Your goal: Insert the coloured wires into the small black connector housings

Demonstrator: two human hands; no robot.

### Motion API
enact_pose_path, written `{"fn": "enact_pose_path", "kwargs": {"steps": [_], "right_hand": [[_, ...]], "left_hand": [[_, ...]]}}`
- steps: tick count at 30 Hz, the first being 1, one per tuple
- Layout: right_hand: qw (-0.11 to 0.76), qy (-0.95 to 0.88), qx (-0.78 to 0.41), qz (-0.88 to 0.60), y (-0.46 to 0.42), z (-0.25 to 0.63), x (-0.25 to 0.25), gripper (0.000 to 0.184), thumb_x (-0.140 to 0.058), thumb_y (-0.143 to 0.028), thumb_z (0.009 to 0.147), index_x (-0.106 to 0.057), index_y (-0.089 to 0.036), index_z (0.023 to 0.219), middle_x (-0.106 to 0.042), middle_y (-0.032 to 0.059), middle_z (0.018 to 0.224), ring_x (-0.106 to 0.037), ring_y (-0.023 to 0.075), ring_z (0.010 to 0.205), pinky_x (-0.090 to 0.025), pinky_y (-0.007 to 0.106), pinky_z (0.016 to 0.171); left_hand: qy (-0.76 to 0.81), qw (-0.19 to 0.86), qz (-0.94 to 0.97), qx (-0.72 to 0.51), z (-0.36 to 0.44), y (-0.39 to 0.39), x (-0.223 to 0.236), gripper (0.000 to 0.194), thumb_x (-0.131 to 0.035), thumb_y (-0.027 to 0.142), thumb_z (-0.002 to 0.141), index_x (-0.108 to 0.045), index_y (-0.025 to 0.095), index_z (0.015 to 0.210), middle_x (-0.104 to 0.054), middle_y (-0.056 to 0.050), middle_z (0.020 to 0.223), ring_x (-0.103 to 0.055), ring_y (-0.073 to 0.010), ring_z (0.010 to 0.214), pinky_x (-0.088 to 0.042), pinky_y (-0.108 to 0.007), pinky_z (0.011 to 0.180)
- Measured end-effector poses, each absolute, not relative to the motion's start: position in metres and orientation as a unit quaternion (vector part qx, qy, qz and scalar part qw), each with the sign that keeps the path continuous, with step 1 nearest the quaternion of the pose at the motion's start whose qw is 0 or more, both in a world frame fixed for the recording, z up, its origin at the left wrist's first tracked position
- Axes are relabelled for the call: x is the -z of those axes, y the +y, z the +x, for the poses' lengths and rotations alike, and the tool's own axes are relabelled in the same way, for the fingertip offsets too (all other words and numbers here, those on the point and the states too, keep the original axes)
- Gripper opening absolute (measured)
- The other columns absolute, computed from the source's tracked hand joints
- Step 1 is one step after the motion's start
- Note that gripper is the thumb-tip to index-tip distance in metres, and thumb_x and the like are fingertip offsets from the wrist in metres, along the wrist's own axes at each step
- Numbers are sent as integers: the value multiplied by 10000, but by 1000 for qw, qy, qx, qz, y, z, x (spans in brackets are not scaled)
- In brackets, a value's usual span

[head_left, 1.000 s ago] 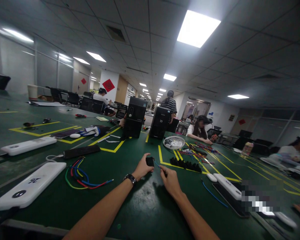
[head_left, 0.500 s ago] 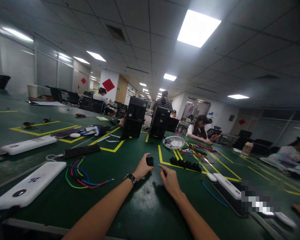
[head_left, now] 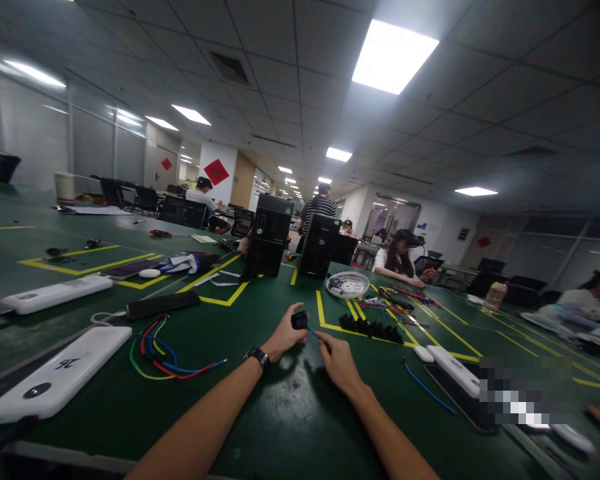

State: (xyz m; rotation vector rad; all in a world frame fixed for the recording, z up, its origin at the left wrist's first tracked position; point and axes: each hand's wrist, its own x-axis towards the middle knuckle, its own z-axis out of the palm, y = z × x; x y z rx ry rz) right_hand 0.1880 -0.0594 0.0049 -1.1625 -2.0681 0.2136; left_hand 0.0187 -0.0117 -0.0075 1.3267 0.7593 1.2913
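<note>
My left hand [head_left: 284, 335], with a dark watch on its wrist, is closed around a small black block-shaped part [head_left: 299, 321] above the table. My right hand [head_left: 336, 355] is close beside it, fingers pinched on a thin blue wire [head_left: 311, 329]. The wire's far end points at the black part; whether it is inside or only touching I cannot tell. To the left, a bundle of red, blue, yellow and green wires [head_left: 180, 368] lies on the table. A loose blue wire [head_left: 427, 385] lies to the right.
Several black parts [head_left: 370, 328] stand in a row beyond my right hand, near a white basket [head_left: 347, 285] and scattered wires. Two black boxes [head_left: 269, 235] stand upright at the back. White power banks [head_left: 57, 375] lie left and right. Co-workers sit across the table.
The black part has turned slightly in my left hand, and both hands stay close together. In the background, the standing person in stripes has shifted a little to the left.
</note>
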Motion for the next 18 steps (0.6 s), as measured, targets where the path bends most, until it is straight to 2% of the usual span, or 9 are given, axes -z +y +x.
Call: {"fn": "enact_pose_path", "kwargs": {"steps": [4, 7, 13, 18], "right_hand": [[359, -812, -73, -455, -61, 187, -6, 375, -392, -181, 896, -623, -199, 1191, -693, 74, 1075, -654, 218, 967, -474, 320, 870], [355, -814, -67, -454, -64, 184, -7, 369, -400, -180, 893, -631, -203, 1180, -697, 72, 1067, -656, 213, 960, -471, 304, 861], [344, -818, -65, -456, -66, 182, -13, 380, -389, -168, 896, -619, -201, 1196, -712, 71, 1010, -665, 204, 904, -469, 286, 804], [340, -814, -53, -468, -67, 185, -20, 379, -386, -186, 906, -609, -198, 1212, -710, 77, 1001, -658, 203, 902, -457, 285, 812]], "left_hand": [[337, 567, 507, -555, 20, -14, 1, 482, -617, 311, 788, -428, 207, 1219, -548, -133, 1186, -602, -228, 982, -571, -355, 692], [366, 518, 520, -572, 21, -11, 1, 439, -613, 405, 791, -493, 181, 1150, -569, -134, 1131, -629, -218, 898, -576, -325, 622], [409, 383, 592, -579, 22, -7, 2, 344, -607, 390, 766, -592, 172, 1032, -631, -93, 1001, -629, -169, 705, -517, -232, 453], [391, 358, 613, -586, 23, -9, -2, 282, -594, 338, 751, -612, 179, 983, -649, -78, 976, -621, -156, 657, -503, -229, 448]]}}
